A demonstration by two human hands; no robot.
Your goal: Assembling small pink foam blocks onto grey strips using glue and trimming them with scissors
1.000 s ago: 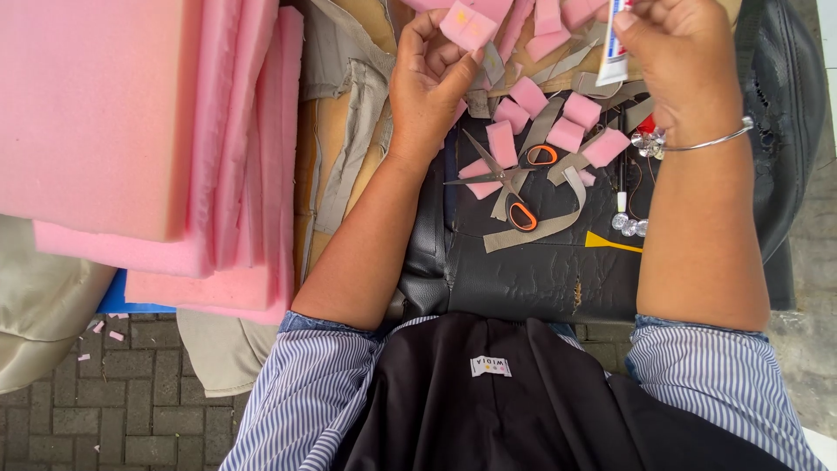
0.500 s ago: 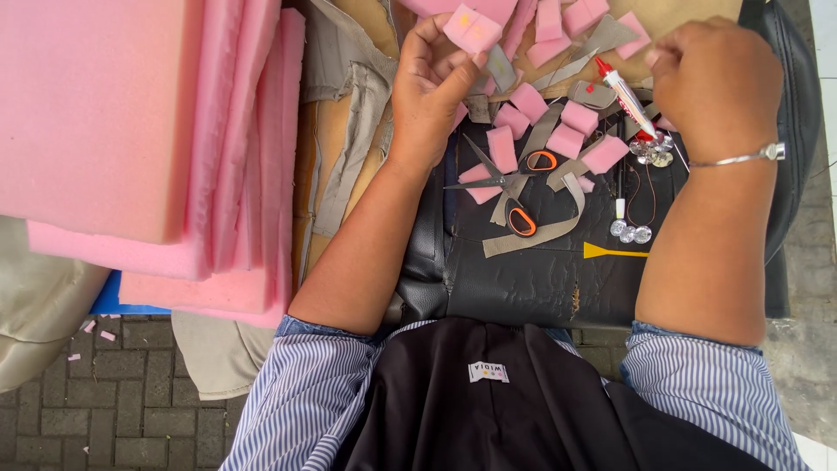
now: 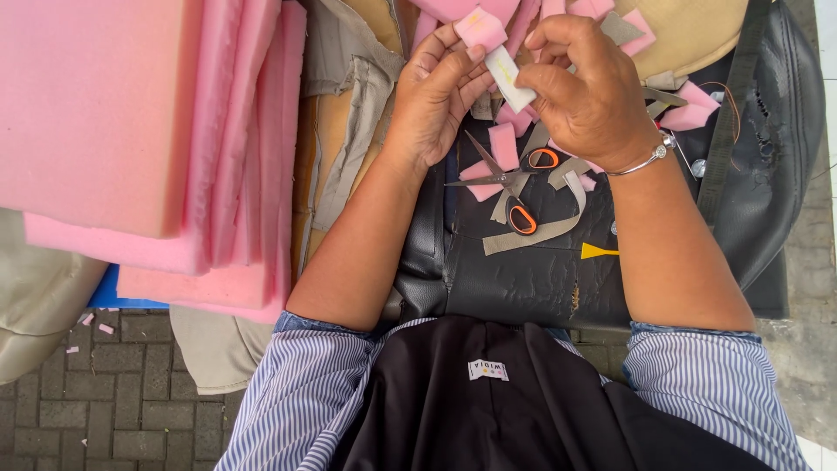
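The pink foam piece [image 3: 478,26] sits pinched in the left hand [image 3: 436,100]'s grip, touching the white tube [image 3: 510,77] the right hand [image 3: 593,92] clasps.

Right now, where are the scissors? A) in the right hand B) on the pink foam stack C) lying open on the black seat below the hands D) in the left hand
C: the orange-handled scissors lie open on the black seat, below both hands; the left hand holds a pink foam piece and the right hand a small white tube.
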